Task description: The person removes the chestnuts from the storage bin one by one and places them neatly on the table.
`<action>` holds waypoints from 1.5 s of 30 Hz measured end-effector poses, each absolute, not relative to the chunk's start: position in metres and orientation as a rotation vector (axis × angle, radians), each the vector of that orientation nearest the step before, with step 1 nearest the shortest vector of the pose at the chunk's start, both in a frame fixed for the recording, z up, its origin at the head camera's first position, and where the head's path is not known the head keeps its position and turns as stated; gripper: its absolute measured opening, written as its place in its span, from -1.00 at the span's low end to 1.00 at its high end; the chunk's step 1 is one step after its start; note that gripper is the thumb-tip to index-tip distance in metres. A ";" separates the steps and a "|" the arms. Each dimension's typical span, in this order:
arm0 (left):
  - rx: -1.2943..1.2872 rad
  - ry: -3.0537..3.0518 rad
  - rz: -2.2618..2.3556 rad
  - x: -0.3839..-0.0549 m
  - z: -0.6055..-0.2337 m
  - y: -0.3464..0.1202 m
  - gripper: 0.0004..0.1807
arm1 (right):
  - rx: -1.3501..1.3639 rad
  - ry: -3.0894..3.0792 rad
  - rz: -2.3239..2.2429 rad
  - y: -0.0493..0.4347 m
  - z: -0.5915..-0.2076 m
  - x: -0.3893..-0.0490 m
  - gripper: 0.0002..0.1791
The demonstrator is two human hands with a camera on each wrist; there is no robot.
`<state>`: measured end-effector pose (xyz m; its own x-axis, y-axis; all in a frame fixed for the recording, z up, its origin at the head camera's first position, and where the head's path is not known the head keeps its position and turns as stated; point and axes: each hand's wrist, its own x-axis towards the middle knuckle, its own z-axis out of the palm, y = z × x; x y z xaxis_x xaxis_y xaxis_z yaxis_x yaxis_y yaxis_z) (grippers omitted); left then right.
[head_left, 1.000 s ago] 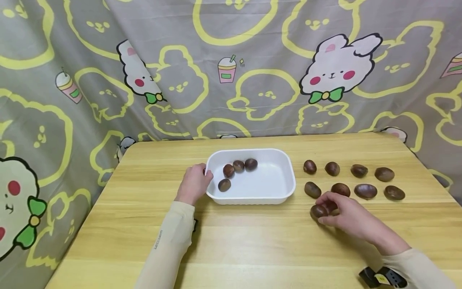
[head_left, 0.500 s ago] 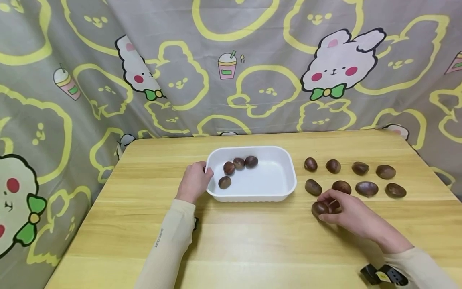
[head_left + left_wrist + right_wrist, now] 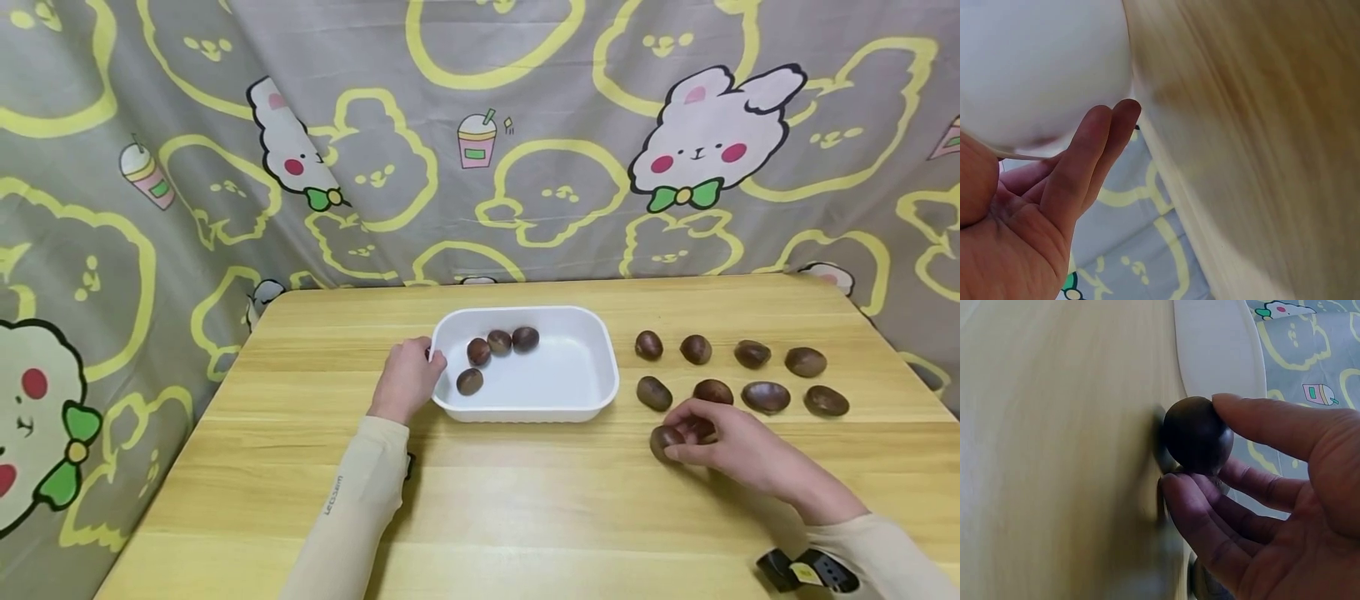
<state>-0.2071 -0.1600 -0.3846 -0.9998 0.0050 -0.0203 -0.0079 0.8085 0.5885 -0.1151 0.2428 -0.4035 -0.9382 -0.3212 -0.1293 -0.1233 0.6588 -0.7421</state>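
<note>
A white plastic tray (image 3: 525,413) stands on the wooden table, with several brown chestnuts (image 3: 469,382) in its left part. My left hand (image 3: 406,380) grips the tray's left end, the thumb at the rim and the fingers along the outside of the wall (image 3: 1041,75). To the right of the tray, my right hand (image 3: 742,450) pinches a round dark chestnut (image 3: 1197,434) between thumb and fingertips, low over the table. Whether that chestnut touches the tabletop is hard to tell. Part of it hides behind the fingers in the head view.
Two rows of loose chestnuts lie right of the tray, the back row with one chestnut (image 3: 696,349) and the front row with another (image 3: 766,397). The wooden table (image 3: 510,517) ends at a patterned grey curtain (image 3: 555,192) behind and to the left.
The head view shifts slightly. Both hands keep their holds, the left on the tray and the right on the chestnut, nearly in place.
</note>
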 end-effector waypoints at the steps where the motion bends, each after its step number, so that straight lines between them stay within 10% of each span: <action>1: -0.004 2.965 0.971 -0.207 -0.384 -0.160 -0.71 | -0.358 2.630 -1.149 0.243 -0.403 -0.115 -0.63; 45: -0.007 2.965 0.986 -0.207 -0.385 -0.160 -0.70 | -0.391 2.661 -1.119 0.253 -0.402 -0.116 -0.49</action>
